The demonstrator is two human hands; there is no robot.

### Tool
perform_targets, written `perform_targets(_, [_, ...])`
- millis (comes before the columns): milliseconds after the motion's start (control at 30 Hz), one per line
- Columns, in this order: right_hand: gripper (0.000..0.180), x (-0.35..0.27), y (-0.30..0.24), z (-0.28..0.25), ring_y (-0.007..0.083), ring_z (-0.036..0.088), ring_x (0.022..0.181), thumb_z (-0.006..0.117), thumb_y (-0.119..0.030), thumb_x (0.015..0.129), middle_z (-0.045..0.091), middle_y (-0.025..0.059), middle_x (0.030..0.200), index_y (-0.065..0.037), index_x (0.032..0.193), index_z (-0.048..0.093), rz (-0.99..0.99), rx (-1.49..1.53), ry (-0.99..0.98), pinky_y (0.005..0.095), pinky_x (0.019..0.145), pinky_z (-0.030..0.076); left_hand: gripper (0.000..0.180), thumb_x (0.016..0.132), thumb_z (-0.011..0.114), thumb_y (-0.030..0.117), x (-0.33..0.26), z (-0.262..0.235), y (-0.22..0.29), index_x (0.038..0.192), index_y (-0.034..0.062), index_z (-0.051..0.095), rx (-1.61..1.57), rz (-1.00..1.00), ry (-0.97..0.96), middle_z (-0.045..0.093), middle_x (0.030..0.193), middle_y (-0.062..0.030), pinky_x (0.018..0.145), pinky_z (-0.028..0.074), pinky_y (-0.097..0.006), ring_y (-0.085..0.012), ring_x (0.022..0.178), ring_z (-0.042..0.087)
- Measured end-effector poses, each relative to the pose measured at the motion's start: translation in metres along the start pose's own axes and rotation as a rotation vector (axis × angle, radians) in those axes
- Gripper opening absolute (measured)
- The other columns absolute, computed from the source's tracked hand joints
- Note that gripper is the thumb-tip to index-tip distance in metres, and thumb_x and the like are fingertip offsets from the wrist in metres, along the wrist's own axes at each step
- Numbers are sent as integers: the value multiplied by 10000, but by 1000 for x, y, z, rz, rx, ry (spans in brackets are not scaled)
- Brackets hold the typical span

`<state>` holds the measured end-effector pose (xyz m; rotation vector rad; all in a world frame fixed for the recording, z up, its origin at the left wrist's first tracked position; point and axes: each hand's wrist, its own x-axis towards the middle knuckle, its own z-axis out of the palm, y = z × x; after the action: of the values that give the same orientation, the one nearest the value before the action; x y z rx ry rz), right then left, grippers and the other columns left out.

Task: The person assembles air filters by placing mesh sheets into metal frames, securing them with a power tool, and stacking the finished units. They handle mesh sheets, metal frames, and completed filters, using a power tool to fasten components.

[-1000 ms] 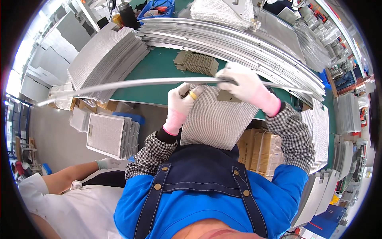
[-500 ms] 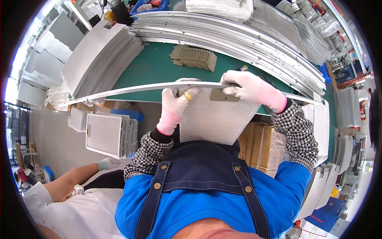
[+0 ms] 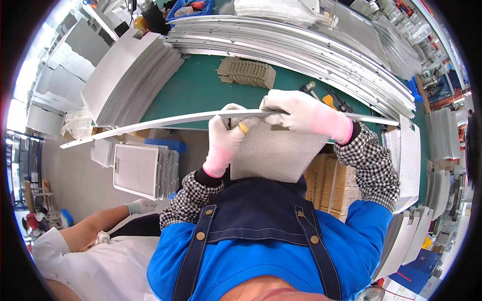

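A long, thin silver metal strip (image 3: 165, 120) runs across in front of me, its left end reaching well past the table edge. Under its middle hangs a silver mesh panel (image 3: 278, 158), whose upper edge meets the strip. My left hand (image 3: 228, 140), in a white and pink glove with a yellow band on the thumb, is closed round the strip at the panel's upper left corner. Just right of it, my gloved right hand (image 3: 301, 114) grips the strip from above, fingers curled down over the panel's top edge. That hand mostly hides a tan plate on the panel.
On the green table (image 3: 196, 90) lie a row of tan plates (image 3: 246, 72), a hammer (image 3: 310, 89) and long metal strips (image 3: 296, 55). Mesh sheets (image 3: 133, 78) are stacked left. Framed panels (image 3: 135, 171) stand below, near a co-worker's gloved hand (image 3: 141, 206). Cartons (image 3: 334, 183) sit beneath the table.
The strip has shifted left, its left end now further out. My right hand has moved left toward my left hand, covering most of the tan plate on the panel.
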<state>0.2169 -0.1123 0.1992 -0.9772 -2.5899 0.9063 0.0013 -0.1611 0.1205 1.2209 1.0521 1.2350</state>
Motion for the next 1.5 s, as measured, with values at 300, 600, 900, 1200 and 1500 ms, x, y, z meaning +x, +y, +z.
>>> perform_targets(300, [298,-16,15,-3,304,634,860,700,-184,900,609,137,963,-33,1142,612,7,-26,-40,386,775,508,275,832,806,62,2,1,0,1044,27,634,-98,8,-65,652,960,-10,790,500,-237,-82,873,599])
perform_targets(600, [306,-74,34,-51,253,650,811,674,-276,901,648,133,851,-8,1048,651,296,29,-20,368,768,517,400,859,766,46,6,-40,-26,1216,66,587,-409,-17,-80,563,1076,0,940,432,-257,-108,1013,536])
perform_targets(900, [228,-97,46,-26,343,668,739,659,-269,935,641,145,826,-54,960,588,119,-406,192,436,668,548,369,859,696,-11,17,-38,-52,1200,64,580,-490,110,-60,571,1132,-33,1020,385,-293,-157,1093,530])
perform_targets(1200, [285,-74,56,-31,362,683,760,613,-370,974,678,153,810,-93,1039,597,308,-397,17,472,688,533,196,822,773,85,11,-54,72,978,21,672,1089,797,-99,692,837,-96,710,507,-350,-236,752,673])
perform_targets(1500, [234,-46,35,-39,142,530,701,690,-178,870,540,58,742,-33,1016,579,366,139,-94,316,639,442,311,863,777,333,48,-67,41,907,45,669,1032,260,-380,659,677,-120,585,494,-360,-276,605,654])
